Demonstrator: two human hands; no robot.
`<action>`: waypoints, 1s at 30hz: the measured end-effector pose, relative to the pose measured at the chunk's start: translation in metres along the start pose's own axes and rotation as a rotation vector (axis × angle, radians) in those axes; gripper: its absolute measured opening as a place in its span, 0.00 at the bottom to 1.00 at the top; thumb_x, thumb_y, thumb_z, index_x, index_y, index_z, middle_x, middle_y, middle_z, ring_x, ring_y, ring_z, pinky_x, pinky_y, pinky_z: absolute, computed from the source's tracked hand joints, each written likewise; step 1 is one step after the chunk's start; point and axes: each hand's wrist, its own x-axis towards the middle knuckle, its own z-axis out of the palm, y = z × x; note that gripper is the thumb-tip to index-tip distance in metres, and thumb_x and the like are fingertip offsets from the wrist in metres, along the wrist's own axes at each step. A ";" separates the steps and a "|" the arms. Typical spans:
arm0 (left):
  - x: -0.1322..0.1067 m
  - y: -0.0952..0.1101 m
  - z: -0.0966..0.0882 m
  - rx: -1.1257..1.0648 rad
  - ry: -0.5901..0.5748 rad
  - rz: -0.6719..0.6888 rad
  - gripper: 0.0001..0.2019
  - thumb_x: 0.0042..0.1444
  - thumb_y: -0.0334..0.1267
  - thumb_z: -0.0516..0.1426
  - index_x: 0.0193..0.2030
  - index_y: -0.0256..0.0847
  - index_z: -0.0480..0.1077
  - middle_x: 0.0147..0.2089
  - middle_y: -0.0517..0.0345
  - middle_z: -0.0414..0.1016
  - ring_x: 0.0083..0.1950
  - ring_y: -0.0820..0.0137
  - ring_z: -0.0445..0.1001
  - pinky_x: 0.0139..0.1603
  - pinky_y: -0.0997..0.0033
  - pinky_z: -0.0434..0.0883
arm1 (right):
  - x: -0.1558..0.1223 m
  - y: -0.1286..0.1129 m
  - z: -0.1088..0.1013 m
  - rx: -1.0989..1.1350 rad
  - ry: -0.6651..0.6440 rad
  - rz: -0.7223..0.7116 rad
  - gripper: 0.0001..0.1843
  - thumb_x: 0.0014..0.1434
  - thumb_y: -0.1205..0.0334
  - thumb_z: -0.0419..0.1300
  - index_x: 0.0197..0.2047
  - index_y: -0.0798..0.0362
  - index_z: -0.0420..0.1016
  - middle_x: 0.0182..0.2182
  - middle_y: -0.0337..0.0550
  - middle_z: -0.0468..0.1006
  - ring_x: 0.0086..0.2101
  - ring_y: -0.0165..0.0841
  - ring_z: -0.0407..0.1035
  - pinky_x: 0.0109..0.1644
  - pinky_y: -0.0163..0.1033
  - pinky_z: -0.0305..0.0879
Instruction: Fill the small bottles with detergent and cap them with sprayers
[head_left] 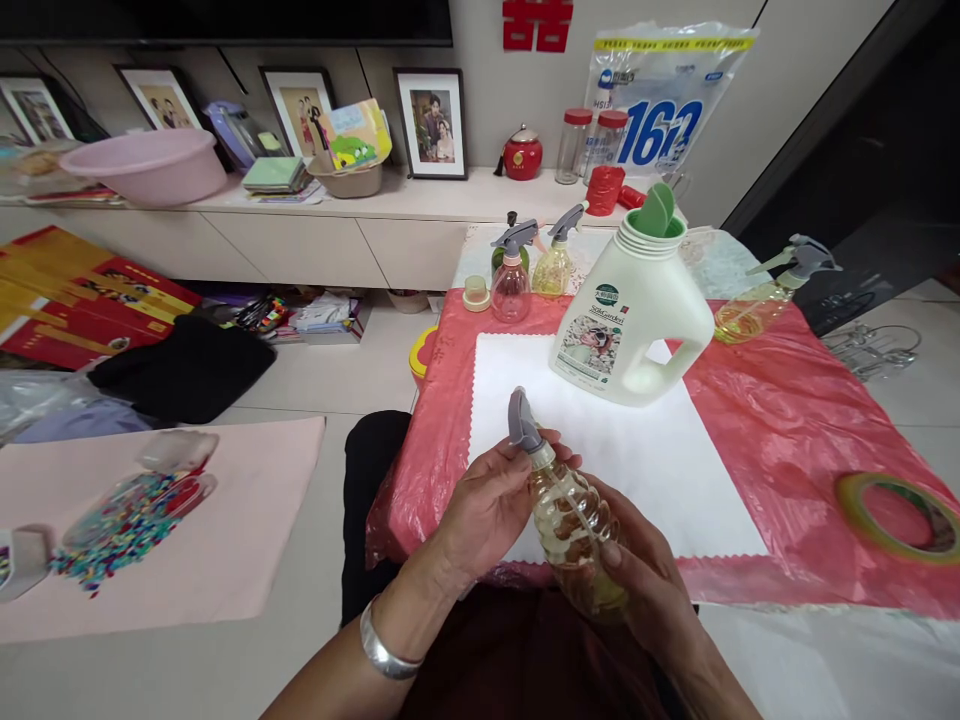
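Nearest the body, the spray bottle [574, 525] is held tilted over the near edge of the table [817, 420], above the lap, its grey spray head [523, 420] leaning up and away to the left; the right hand [652, 565] has its fingers closed round the ribbed lower body, thumb across the near side, probably because that wide part carries the weight; the left hand [487, 500] has its fingers curled in at the neck just below the head, thumb on the near side and fingertips partly hidden behind, a grip that seems meant to steady the top while the other hand bears the load; neither hand stands open.

Beyond them a white sheet [697, 490] lies over the table's red plastic cover, perhaps to guard the surface; a roll of tape [855, 515] lies flat to the right, off the sheet; on the sheet's far part stands a white jug [637, 290], a green cap [656, 210] set tilted in its mouth; farther back a pink bottle [511, 290] and a yellow bottle [553, 268] stand close together, likely grouped there to leave the near side free; another sprayer [754, 308] is at the far right, well apart from them.
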 end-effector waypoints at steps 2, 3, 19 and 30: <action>-0.001 -0.002 0.003 -0.002 0.020 0.047 0.18 0.51 0.46 0.71 0.45 0.39 0.80 0.44 0.52 0.80 0.53 0.59 0.77 0.58 0.60 0.70 | 0.000 -0.001 0.003 -0.125 0.022 -0.049 0.31 0.63 0.49 0.68 0.67 0.42 0.68 0.63 0.45 0.63 0.62 0.40 0.60 0.65 0.39 0.63; -0.001 -0.002 0.004 0.010 0.024 0.061 0.18 0.50 0.47 0.71 0.44 0.39 0.80 0.43 0.53 0.80 0.51 0.61 0.77 0.55 0.61 0.71 | 0.000 -0.002 0.004 -0.156 0.031 -0.066 0.31 0.62 0.50 0.68 0.67 0.42 0.68 0.63 0.44 0.62 0.62 0.40 0.59 0.65 0.39 0.62; 0.005 -0.003 -0.001 -0.063 0.189 0.030 0.16 0.41 0.39 0.76 0.35 0.37 0.80 0.37 0.54 0.84 0.40 0.67 0.81 0.49 0.66 0.74 | 0.006 0.004 0.007 0.170 0.001 0.069 0.30 0.61 0.49 0.70 0.64 0.46 0.72 0.60 0.48 0.67 0.57 0.39 0.66 0.59 0.37 0.68; -0.002 0.009 0.003 0.095 0.078 0.072 0.17 0.46 0.42 0.74 0.42 0.39 0.81 0.43 0.52 0.83 0.46 0.64 0.78 0.54 0.64 0.69 | 0.006 0.004 0.008 0.155 -0.020 0.048 0.30 0.61 0.47 0.69 0.63 0.46 0.73 0.58 0.48 0.68 0.56 0.41 0.67 0.60 0.42 0.68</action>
